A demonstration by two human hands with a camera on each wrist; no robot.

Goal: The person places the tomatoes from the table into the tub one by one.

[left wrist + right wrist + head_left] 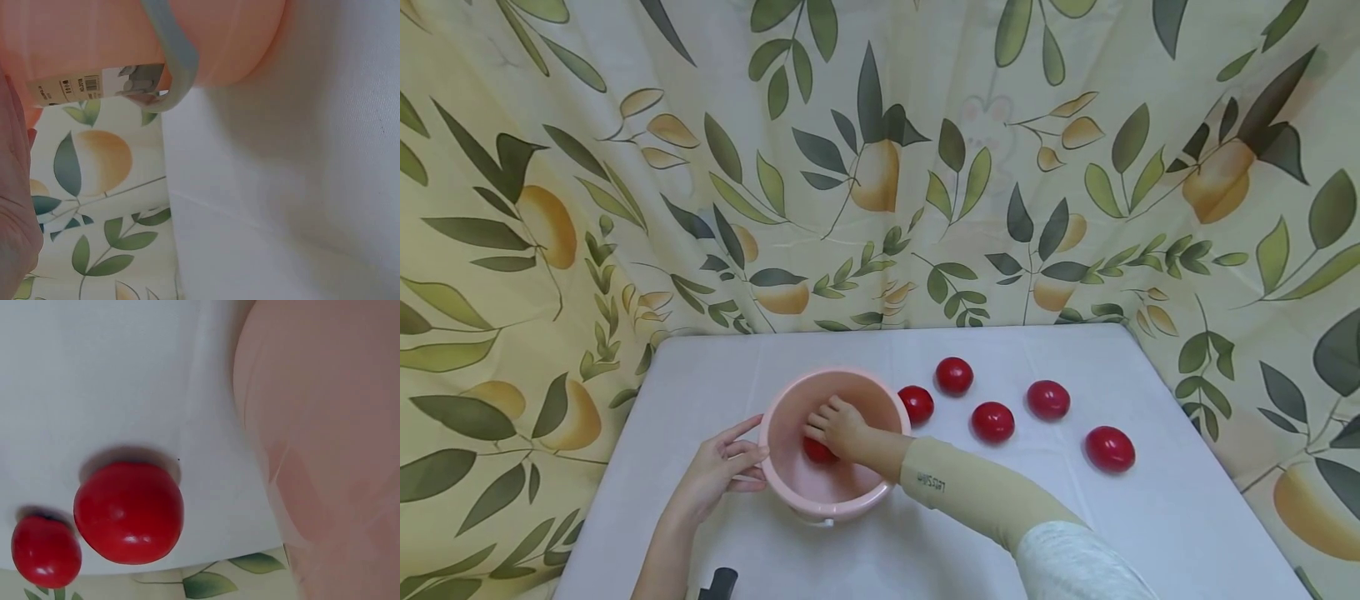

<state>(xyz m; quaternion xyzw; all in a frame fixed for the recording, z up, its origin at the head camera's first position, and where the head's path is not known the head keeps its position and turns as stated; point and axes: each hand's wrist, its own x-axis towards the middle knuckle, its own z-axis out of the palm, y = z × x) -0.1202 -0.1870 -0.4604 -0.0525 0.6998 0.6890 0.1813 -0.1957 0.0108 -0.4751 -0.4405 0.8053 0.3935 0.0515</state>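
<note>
A pink bucket (835,509) stands on the white tabletop (715,375), a little below the centre of the head view. At its left, the left hand (718,471) touches the outer wall, index finger extended and the other fingers loosely bent. The right hand (842,429) reaches inside, fingers bent over a red tomato (820,452); whether it pinches the fruit or only touches it, I cannot tell. Five more tomatoes (992,422) lie scattered right of the bucket, the leftmost (917,405) just beside its rim, the farthest at right centre. The left wrist view shows a printed label (69,89) and a pale handle (179,53) on the bucket, upper left. Leaf-and-fruit patterned fabric (880,283) fills the head view's upper half.
</note>
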